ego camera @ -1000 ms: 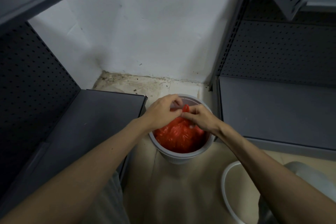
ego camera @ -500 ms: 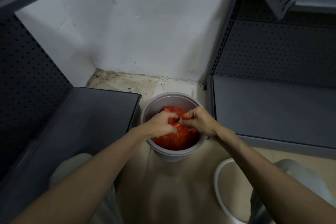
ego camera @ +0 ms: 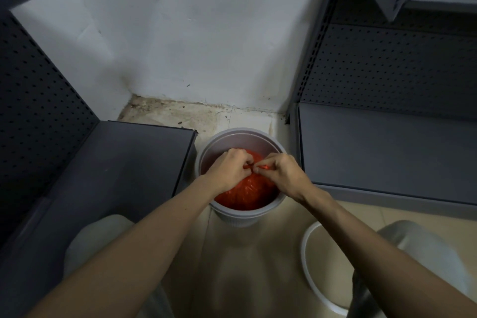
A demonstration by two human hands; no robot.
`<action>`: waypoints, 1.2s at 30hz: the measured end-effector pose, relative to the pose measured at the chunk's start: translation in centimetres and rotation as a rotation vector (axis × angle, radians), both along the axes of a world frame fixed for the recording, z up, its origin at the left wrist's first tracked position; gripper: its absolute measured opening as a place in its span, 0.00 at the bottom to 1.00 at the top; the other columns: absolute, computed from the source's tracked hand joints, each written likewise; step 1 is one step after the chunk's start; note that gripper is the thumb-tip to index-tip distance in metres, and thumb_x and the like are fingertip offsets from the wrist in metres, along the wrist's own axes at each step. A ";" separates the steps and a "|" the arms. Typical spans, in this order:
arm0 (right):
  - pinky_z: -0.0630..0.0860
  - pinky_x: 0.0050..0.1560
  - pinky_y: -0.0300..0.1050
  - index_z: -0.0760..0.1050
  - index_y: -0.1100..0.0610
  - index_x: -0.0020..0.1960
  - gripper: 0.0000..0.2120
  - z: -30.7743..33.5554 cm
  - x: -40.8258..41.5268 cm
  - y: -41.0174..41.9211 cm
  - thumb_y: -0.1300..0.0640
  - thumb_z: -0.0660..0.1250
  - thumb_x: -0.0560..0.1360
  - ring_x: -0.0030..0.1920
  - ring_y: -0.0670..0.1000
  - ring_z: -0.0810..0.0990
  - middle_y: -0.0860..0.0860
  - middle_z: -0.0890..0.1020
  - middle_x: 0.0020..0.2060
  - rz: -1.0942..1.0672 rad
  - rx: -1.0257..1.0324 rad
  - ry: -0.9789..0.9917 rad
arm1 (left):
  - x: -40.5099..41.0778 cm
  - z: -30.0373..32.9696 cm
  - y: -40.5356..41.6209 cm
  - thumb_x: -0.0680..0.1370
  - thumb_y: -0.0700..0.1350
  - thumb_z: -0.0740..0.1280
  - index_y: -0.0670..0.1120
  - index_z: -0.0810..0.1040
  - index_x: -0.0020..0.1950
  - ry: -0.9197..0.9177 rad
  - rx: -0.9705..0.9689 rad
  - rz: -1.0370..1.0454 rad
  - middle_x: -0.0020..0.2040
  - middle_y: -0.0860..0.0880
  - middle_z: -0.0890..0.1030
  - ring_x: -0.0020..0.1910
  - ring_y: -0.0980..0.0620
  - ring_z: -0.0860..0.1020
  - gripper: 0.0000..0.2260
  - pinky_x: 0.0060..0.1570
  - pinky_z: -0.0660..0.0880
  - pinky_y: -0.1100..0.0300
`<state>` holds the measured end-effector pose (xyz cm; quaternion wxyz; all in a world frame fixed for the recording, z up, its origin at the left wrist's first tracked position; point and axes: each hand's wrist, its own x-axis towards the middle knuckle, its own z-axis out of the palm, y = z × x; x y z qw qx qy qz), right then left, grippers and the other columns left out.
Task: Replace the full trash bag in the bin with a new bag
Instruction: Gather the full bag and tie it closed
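A round grey bin (ego camera: 233,141) stands on the floor between two shelf units. Inside it sits a full red trash bag (ego camera: 245,192), bulging and gathered at the top. My left hand (ego camera: 228,168) and my right hand (ego camera: 282,171) meet over the bag's top, each pinching a twisted strip of the red plastic between fingers and thumb. The fingertips almost touch at the bag's centre. The hands hide the bag's neck.
Dark grey metal shelves (ego camera: 124,175) with perforated backs flank the bin on the left and on the right (ego camera: 387,150). A white wall (ego camera: 193,46) stands behind. A white ring (ego camera: 308,263) lies on the beige floor at lower right. My knees show at both bottom sides.
Both hands came down from the far rim onto the bag's top and drew together, pulling the red strips tight. The view shifted slightly.
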<state>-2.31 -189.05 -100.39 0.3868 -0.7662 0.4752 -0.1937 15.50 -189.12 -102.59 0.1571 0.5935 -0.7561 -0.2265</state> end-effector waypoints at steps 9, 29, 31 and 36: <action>0.76 0.56 0.55 0.84 0.52 0.55 0.09 -0.4 -0.5 0.5 0.56 0.68 0.77 0.51 0.52 0.80 0.51 0.82 0.48 -0.002 -0.148 0.109 | -0.8 0.5 -0.4 0.74 0.48 0.71 0.47 0.81 0.46 -0.145 -0.074 -0.007 0.45 0.48 0.83 0.46 0.48 0.81 0.06 0.46 0.76 0.54; 0.77 0.53 0.48 0.84 0.50 0.55 0.09 -1.6 0.1 1.0 0.54 0.68 0.77 0.46 0.47 0.81 0.48 0.83 0.45 -0.070 -0.091 -0.070 | -0.2 0.8 1.4 0.73 0.43 0.75 0.46 0.84 0.49 0.811 0.368 0.562 0.34 0.55 0.83 0.25 0.63 0.74 0.06 0.20 0.62 0.67; 0.77 0.53 0.45 0.84 0.48 0.54 0.08 -1.7 0.4 1.1 0.53 0.69 0.77 0.46 0.44 0.81 0.46 0.83 0.44 -0.093 -0.054 -0.127 | -0.5 1.0 1.5 0.73 0.40 0.74 0.45 0.82 0.53 0.856 0.365 0.628 0.44 0.49 0.85 0.32 0.59 0.78 0.09 0.20 0.64 0.67; 0.78 0.59 0.52 0.84 0.44 0.51 0.07 -1.8 0.2 1.0 0.48 0.70 0.75 0.51 0.44 0.83 0.44 0.87 0.46 -0.317 0.093 -0.255 | 0.9 1.0 1.7 0.74 0.44 0.74 0.50 0.85 0.52 0.604 0.270 0.569 0.44 0.54 0.83 0.43 0.58 0.80 0.08 0.38 0.78 0.58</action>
